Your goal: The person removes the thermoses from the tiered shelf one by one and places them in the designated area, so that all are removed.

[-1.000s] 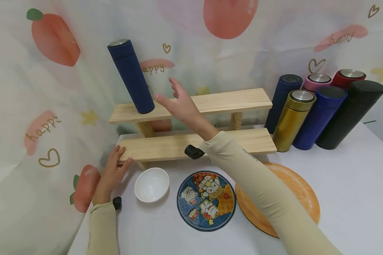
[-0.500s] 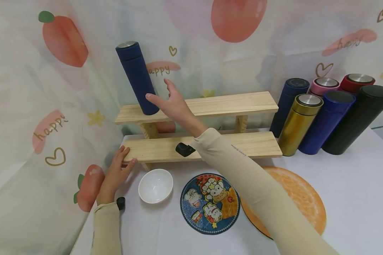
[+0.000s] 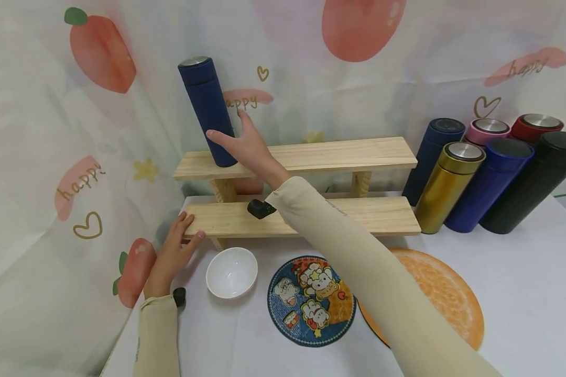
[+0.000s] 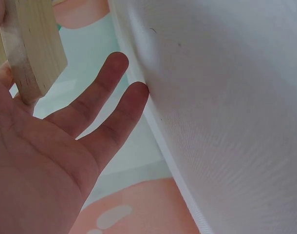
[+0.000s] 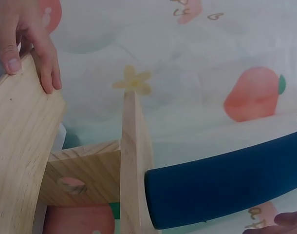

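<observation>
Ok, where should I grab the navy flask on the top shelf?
Wrap the right hand round the lower body of the navy flask, coming from its right. It stands upright at the left end of the top shelf, with the curtain close behind, so the open side is best.

A pale cloth backdrop (image 3: 358, 89) is hung behind and along the left of the scene, printed with red-orange fruit shapes, small hearts, yellow flowers and the word "happy". The bench (image 3: 514, 293) is covered in white cloth. A round orange mat (image 3: 448, 303) is laid on it, partly overlapped by a smaller round blue mat (image 3: 311, 301) with cartoon bears. A cluster of flasks (image 3: 490, 173) is stood at the back right against the backdrop. Light is even and soft; only faint shadows are cast.
</observation>
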{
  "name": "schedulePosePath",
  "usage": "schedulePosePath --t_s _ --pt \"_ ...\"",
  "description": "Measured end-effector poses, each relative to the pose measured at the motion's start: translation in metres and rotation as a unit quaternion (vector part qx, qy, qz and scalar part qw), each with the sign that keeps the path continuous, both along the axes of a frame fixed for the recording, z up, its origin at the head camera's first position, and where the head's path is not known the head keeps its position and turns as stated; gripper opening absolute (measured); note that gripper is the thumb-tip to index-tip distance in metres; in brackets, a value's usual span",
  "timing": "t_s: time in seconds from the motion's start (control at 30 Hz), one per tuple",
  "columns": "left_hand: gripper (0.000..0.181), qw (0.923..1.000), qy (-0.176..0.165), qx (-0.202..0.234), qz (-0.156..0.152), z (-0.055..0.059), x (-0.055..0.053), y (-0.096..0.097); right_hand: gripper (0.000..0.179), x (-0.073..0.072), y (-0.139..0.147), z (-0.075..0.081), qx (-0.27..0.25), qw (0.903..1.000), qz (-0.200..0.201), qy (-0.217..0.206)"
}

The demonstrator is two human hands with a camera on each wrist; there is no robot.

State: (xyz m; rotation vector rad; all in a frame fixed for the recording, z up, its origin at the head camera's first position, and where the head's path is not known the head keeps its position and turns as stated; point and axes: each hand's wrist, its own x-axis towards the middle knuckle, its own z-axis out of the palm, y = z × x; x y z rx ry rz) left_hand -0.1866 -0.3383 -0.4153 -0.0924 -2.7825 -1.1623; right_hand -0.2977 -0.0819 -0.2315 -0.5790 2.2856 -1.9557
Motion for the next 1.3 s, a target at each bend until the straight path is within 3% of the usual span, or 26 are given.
schedulePosePath --t_s 0.4,0.6,0.83,1.07,1.3 --pt "0.068 0.9999 0.015 -0.001 -0.003 -0.001 -0.002 -0.001 0.096 -0.018 -0.024 -0.004 -0.003 0.9998 0.016 0.006" --pt "0.069 1.0000 0.006 -0.004 0.001 0.001 -0.001 0.000 0.096 -0.030 -0.031 -0.002 0.010 0.9999 -0.003 0.003" --pt "0.069 1.0000 0.003 0.004 0.003 0.002 0.000 0.001 0.089 -0.043 -0.038 0.005 -0.012 0.9993 -0.020 0.028" --pt "0.069 1.0000 -0.001 0.002 0.004 0.004 -0.003 0.001 0.084 -0.046 -0.040 0.015 -0.006 0.9984 -0.047 0.031" --pt "0.069 0.9999 -0.008 0.009 0.005 0.005 0.000 0.000 0.079 -0.046 -0.037 0.013 -0.021 0.9979 -0.050 0.035"
